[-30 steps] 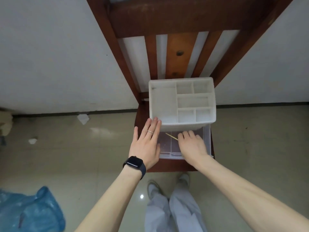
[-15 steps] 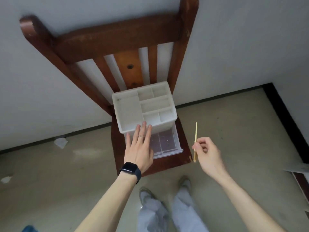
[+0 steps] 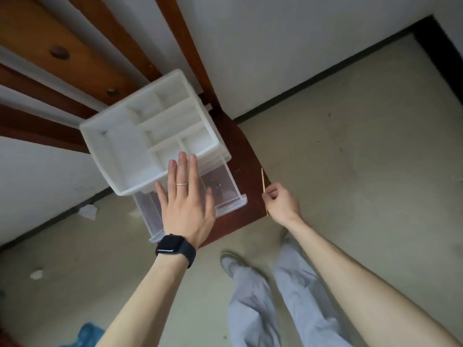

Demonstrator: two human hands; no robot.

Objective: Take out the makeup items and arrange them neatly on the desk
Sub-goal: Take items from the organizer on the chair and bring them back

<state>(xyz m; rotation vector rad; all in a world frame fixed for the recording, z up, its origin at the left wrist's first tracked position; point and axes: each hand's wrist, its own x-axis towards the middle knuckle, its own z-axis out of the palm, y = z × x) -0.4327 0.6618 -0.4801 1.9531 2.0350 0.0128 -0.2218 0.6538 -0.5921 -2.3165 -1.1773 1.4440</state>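
Note:
A white makeup organizer [image 3: 120, 149] with bare top compartments sits on a brown wooden chair [image 3: 240, 156]. Its clear drawer [image 3: 225, 189] is pulled out toward me and looks bare inside. My left hand [image 3: 186, 201] lies flat with straight fingers over the drawer, fingertips touching the organizer's front rim. My right hand [image 3: 281, 202] is off the chair's right edge, above the floor, and pinches a thin wooden stick [image 3: 263, 181] that points upward.
The chair back [image 3: 75, 61] stands against a white wall. Crumpled paper scraps [image 3: 87, 211] lie on the beige floor to the left. A blue plastic bag [image 3: 85, 334] shows at the bottom left. My legs and a shoe [image 3: 230, 261] are below the chair.
My right hand took the thin stick out of the drawer and carried it right, off the chair. My left hand stayed flat at the organizer. My view swung rightward.

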